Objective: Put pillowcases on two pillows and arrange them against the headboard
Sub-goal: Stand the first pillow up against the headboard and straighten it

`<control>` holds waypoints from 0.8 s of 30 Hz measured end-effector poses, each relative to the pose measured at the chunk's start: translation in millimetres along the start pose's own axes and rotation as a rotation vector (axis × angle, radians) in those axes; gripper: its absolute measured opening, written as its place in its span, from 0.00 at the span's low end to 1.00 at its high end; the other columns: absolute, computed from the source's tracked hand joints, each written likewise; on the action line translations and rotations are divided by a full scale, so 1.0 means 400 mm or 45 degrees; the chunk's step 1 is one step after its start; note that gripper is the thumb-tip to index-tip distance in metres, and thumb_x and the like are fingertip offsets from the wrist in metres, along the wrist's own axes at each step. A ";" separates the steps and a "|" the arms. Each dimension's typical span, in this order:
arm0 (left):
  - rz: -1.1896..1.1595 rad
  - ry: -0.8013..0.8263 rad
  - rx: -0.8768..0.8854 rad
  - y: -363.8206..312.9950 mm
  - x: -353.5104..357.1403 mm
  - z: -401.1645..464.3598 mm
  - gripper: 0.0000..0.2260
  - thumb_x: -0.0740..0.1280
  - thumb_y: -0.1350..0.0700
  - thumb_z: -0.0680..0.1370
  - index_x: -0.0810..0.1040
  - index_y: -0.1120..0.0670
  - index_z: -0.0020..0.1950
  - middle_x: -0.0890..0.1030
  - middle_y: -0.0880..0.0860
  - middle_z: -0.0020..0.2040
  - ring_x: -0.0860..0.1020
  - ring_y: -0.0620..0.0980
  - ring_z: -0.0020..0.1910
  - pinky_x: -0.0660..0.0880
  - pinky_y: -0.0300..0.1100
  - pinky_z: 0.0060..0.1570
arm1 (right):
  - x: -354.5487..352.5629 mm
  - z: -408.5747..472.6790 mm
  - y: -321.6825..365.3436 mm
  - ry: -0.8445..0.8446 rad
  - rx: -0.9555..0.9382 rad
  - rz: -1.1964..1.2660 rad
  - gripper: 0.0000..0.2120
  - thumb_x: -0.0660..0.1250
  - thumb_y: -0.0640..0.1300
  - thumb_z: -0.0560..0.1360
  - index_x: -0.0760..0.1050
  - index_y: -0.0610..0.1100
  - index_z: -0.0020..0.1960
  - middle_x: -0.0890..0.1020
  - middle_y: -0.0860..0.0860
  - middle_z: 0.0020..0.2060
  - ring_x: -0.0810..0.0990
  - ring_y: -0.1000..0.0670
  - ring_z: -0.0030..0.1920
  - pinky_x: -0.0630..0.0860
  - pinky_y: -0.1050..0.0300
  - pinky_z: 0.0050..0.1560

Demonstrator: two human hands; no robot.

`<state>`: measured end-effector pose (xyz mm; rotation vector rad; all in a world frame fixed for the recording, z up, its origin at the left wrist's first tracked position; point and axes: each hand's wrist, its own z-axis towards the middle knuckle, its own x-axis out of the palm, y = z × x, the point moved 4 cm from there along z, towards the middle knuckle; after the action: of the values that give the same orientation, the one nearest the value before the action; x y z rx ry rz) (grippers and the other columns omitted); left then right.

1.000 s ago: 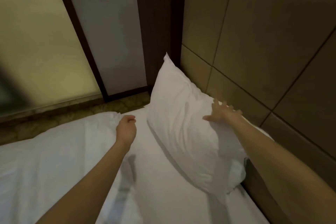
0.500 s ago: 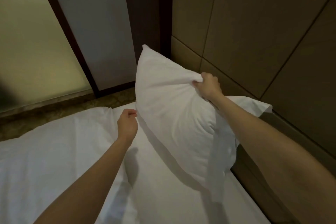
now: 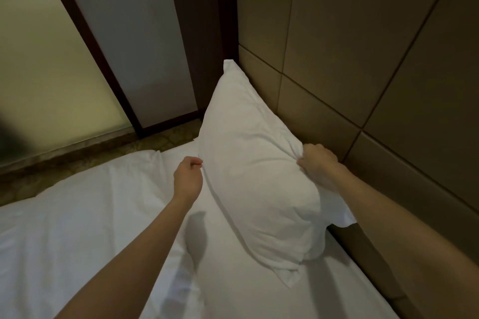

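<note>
A white pillow point(image 3: 254, 163) in its pillowcase stands on edge on the bed, leaning against the tan padded headboard point(image 3: 363, 59). My right hand point(image 3: 317, 163) grips a bunch of the pillow's fabric on its headboard side. My left hand point(image 3: 188, 179) hovers with fingers curled at the pillow's lower left edge, pinching or just touching the fabric. A loose flap of pillowcase point(image 3: 342, 217) sticks out under my right forearm. No second pillow can be made out for certain.
White bedding point(image 3: 77, 215) covers the mattress and bulges at the left. Beyond the bed's far edge lie a strip of patterned floor point(image 3: 103, 153), a frosted glass panel point(image 3: 39, 59) and a dark wooden frame point(image 3: 202, 33).
My right hand went from resting flat on the pillow to gripping its fabric. The pillow was lifted, then set down nearer the headboard. My left hand moved slightly toward its lower edge.
</note>
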<state>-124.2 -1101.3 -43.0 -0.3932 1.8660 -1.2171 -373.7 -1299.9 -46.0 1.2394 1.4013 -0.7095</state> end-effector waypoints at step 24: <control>-0.143 -0.234 0.058 0.008 -0.135 0.099 0.12 0.55 0.64 0.81 0.77 0.58 0.56 0.76 0.51 0.53 0.74 0.49 0.51 0.69 0.39 0.49 | -0.199 0.196 0.349 -0.699 -0.168 1.085 0.08 0.60 0.40 0.71 0.78 0.38 0.41 0.81 0.43 0.40 0.78 0.44 0.43 0.67 0.55 0.37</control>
<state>-60.5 -1088.1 -26.1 -0.5717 1.6754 -1.2518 -227.6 -1356.3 40.2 1.2587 0.3860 -0.3025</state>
